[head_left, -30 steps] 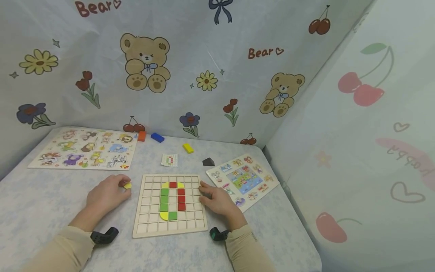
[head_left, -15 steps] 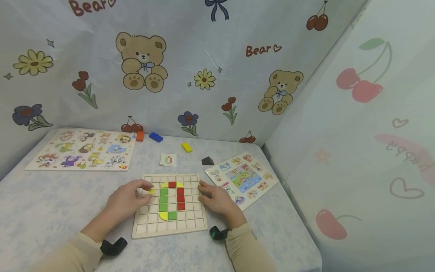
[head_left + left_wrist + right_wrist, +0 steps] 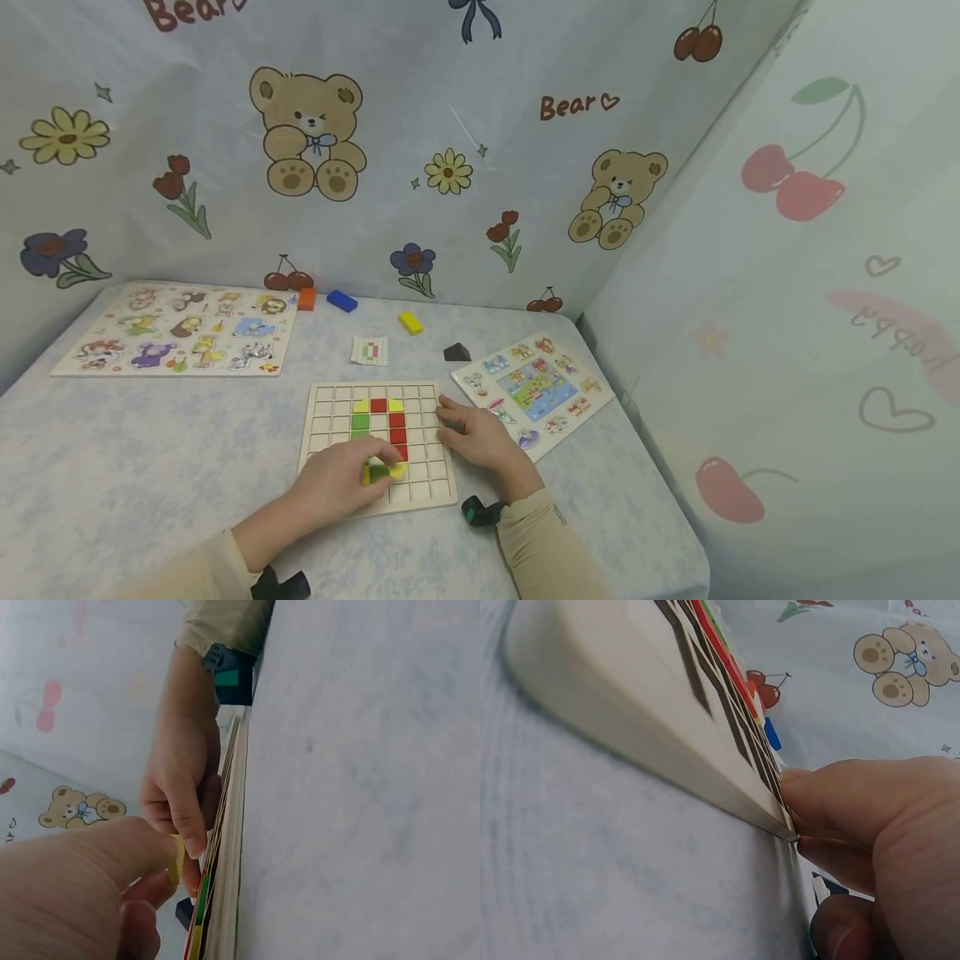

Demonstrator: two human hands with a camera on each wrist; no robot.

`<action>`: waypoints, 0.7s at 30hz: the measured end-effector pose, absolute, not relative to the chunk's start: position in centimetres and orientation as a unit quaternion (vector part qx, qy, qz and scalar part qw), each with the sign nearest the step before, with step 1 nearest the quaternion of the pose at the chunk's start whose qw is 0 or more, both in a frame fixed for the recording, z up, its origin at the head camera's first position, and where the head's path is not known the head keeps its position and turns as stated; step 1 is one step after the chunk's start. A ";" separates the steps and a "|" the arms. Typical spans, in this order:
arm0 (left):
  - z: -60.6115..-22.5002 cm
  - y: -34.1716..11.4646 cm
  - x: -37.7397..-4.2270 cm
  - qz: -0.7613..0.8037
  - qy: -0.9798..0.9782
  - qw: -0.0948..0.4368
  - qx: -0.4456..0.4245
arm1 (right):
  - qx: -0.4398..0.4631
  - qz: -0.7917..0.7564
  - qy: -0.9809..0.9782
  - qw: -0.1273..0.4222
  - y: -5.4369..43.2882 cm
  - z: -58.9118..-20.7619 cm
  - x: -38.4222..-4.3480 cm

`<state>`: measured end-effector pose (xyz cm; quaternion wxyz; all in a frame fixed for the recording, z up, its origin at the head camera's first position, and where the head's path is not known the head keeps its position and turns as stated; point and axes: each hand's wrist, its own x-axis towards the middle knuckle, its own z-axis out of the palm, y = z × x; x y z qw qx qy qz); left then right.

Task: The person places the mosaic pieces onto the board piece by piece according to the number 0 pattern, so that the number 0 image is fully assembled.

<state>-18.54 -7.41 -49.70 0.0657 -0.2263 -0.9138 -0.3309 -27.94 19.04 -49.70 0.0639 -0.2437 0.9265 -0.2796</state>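
My left hand (image 3: 337, 482) is over the lower middle of a wooden grid board (image 3: 324, 410). It pinches a yellow round-edged tile (image 3: 398, 472) at the lower right of a ring of tiles; whether the tile touches the board is unclear. In the left wrist view the yellow tile (image 3: 176, 860) shows between thumb and finger. Red tiles (image 3: 397, 436) and green tiles (image 3: 360, 422) form the ring, with yellow tiles (image 3: 361, 407) at upper corners. The left hand hides part of it. My right hand (image 3: 483, 439) grips the board's right edge, seen closer in the right wrist view.
Behind the board lie a small pattern card (image 3: 371, 351), a yellow block (image 3: 411, 323), a blue block (image 3: 342, 301), an orange block (image 3: 307, 299) and a dark wedge (image 3: 457, 352). An animal puzzle (image 3: 168, 372) lies back left; another picture puzzle (image 3: 480, 372) lies right.
My left hand has carried the yellow tile from left of the board to the ring's lower right corner. The right hand has stayed at the board's edge.
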 end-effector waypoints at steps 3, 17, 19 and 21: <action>-50.3 -7.3 -18.5 -0.302 -0.912 0.087 -0.263 | -0.246 -0.282 0.925 0.062 18.9 -49.7 -27.9; -51.2 -6.8 -19.2 -0.277 -0.910 0.128 -0.280 | -0.243 -0.288 0.924 0.062 19.1 -49.7 -27.8; -51.1 -6.8 -19.2 -0.274 -0.914 0.125 -0.273 | -0.244 -0.286 0.925 0.061 19.1 -49.8 -27.8; -51.0 -6.8 -19.1 -0.279 -0.915 0.118 -0.266 | -0.243 -0.284 0.926 0.061 19.2 -49.8 -27.9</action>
